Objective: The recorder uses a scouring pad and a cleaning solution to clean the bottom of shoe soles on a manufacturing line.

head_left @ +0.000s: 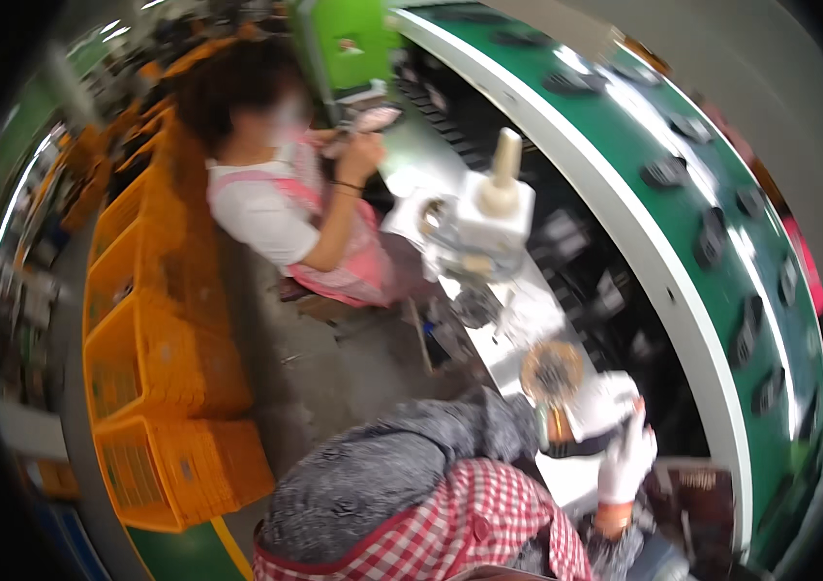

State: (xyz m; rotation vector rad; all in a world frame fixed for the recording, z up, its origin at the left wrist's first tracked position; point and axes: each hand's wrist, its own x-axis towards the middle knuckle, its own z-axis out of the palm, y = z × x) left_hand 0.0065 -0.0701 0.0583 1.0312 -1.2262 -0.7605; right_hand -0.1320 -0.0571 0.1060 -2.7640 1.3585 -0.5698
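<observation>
My left hand (605, 403), in a white glove, reaches in from the grey sleeve over the narrow pale worktop (503, 366). My right hand (626, 465), also in a white glove with an orange cuff, is close beside it, a finger pointing up toward the left hand. Motion blurs both hands, so their grip does not show clearly. A dark object (576, 447) lies between my forearms, its kind too blurred to tell. Just beyond my left wrist is a round brown, bristly-looking object (552, 371).
A co-worker (286, 213) in a pink apron sits to the left, holding a shoe (376, 119). Farther along the worktop stands a white block with a cream post (501, 184). A green conveyor (624, 126) carrying several dark shoes curves along the right. Stacked orange crates (174, 474) line the left.
</observation>
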